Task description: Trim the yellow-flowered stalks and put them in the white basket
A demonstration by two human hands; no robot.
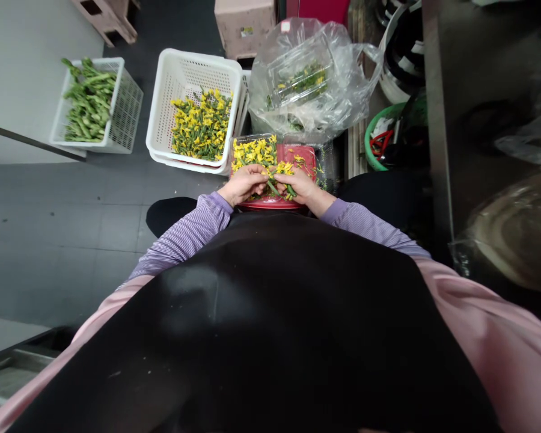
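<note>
My left hand and my right hand meet in front of my black apron. In the right hand are several small green baby cucumbers with yellow flowers. The left fingertips pinch at one of these slim cucumbers; the exact grip is too small to make out. Beneath the hands, a clear plastic box heaped with yellow-flowered baby cucumbers lies to the left. On the right is a red tray with loose yellow and green bits on it. The hands partly hide both.
Beyond stands a white basket of flowered cucumbers. Farther left, another white basket holds thick green stems. A clear plastic bag with clear boxes sits ahead. To the right are a green basket and a metal table edge.
</note>
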